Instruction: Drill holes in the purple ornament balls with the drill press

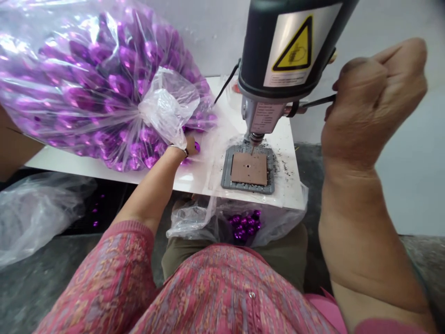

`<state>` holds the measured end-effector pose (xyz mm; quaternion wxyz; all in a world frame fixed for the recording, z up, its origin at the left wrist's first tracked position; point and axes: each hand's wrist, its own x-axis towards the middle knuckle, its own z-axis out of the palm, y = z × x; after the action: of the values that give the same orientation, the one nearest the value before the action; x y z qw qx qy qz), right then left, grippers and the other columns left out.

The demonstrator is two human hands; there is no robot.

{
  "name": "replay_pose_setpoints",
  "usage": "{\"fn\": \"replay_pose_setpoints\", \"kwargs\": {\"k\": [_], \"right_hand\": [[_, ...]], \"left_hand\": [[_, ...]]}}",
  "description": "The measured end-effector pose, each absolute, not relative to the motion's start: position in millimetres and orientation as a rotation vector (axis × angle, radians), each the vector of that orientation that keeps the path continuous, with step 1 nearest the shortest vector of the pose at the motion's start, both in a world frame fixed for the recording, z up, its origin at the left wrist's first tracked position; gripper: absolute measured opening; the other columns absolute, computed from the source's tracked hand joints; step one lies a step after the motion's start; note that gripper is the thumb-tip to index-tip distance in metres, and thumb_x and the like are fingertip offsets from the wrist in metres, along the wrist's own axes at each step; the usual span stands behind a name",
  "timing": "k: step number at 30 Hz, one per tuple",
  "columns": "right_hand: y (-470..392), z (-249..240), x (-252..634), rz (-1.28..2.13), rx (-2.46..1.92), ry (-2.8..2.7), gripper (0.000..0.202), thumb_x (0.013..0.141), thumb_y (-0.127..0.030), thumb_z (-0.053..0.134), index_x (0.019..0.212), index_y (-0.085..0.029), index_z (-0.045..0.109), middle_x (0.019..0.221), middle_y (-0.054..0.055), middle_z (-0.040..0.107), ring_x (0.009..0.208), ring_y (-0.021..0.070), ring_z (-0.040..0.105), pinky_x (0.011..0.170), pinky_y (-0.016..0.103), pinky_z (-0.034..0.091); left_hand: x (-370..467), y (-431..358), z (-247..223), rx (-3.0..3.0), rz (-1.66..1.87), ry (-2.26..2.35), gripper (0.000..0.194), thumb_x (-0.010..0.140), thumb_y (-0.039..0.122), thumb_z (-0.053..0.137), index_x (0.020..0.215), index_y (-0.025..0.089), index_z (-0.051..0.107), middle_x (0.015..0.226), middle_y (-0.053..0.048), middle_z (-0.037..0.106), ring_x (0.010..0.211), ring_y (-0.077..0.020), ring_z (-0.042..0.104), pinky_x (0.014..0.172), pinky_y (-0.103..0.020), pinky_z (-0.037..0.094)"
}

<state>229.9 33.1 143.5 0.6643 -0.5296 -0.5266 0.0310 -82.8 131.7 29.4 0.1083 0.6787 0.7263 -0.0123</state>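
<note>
My right hand (373,104) is closed round the end of the feed lever (318,101) of a bench drill press (288,51). Below its chuck, the thin drill bit (253,149) points down at a brown square board (249,169) with a small hole in it, lying on the grey base (226,178). My left hand (190,146) is beside a big tied plastic bag full of shiny purple balls (118,86). Its fingers are closed on a purple ball (197,147), and the bag's loose neck (168,104) partly covers the hand.
The white table (288,190) carries dark shavings around the drill base. Over my lap hangs a clear plastic bag (273,225) with several purple balls (245,225). Another clear bag (38,208) lies at the left, next to a dark container (107,204). A pale wall (410,185) stands behind.
</note>
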Motion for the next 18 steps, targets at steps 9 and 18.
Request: {"fn": "replay_pose_setpoints", "kwargs": {"k": [9, 18], "right_hand": [[30, 155, 228, 0.103, -1.205, -1.201, 0.029, 0.094, -0.014, 0.046, 0.07, -0.018, 0.029, 0.066, -0.003, 0.033, 0.064, 0.0002, 0.031, 0.074, 0.022, 0.027], [66, 184, 241, 0.177, -1.329, -1.306, 0.032, 0.096, -0.024, 0.042, 0.068, -0.017, 0.027, 0.065, -0.003, 0.036, 0.067, -0.0026, 0.029, 0.071, 0.021, 0.02]], "left_hand": [[-62, 82, 50, 1.804, 0.711, 1.524, 0.052, 0.078, 0.035, 0.079, 0.126, 0.017, 0.071, 0.11, -0.009, 0.076, 0.097, -0.0217, 0.069, 0.087, -0.031, 0.055], [-14, 36, 24, 1.062, 0.676, 1.029, 0.057, 0.084, 0.052, 0.074, 0.133, 0.024, 0.062, 0.098, -0.007, 0.077, 0.076, -0.0156, 0.073, 0.072, -0.03, 0.06]]}}
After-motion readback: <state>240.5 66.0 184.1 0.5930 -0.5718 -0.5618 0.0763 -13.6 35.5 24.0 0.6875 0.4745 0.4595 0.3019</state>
